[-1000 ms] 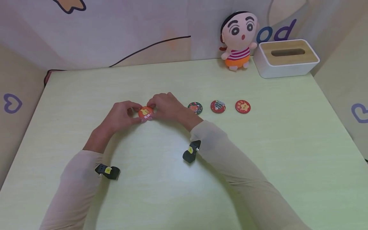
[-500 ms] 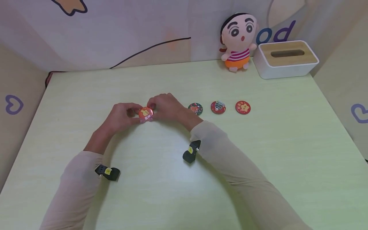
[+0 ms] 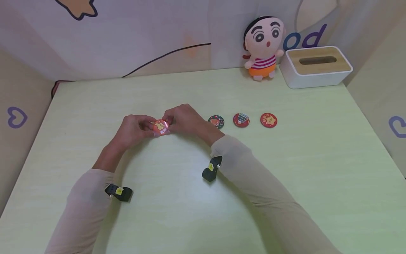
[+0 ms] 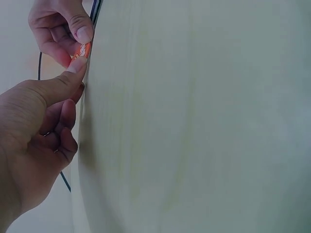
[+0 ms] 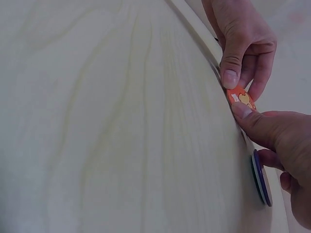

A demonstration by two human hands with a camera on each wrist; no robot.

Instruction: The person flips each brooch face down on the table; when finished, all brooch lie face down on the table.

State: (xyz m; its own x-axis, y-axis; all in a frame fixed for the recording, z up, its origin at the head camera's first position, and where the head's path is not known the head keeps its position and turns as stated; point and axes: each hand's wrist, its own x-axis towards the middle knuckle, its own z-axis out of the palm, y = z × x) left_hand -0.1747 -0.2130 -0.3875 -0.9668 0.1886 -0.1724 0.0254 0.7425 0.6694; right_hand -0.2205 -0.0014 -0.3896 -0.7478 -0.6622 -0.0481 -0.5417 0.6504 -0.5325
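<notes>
A round red badge (image 3: 161,127) with a yellow thumbs-up picture is held between my two hands, left of a row of similar badges. At its left edge, my left hand (image 3: 133,129) pinches it between thumb and fingers. My right hand (image 3: 184,119) pinches the opposite edge. In the left wrist view the badge (image 4: 82,50) appears nearly edge-on between the thumbs. The right wrist view shows part of its orange-red face (image 5: 241,97). A dark green badge (image 3: 216,121) lies just beyond my right wrist, partly covered by it.
Further right on the pale table (image 3: 177,211) lie a red badge with a tree (image 3: 241,120) and a red badge with a star (image 3: 268,120). A plush doll (image 3: 261,49) and a white tissue box with a wooden top (image 3: 317,67) stand at the back right, against the curtain.
The held badge has tilted slightly, and a brighter glare now crosses its face. Both hands keep their grip in nearly the same place. The whole head view has shifted a little.
</notes>
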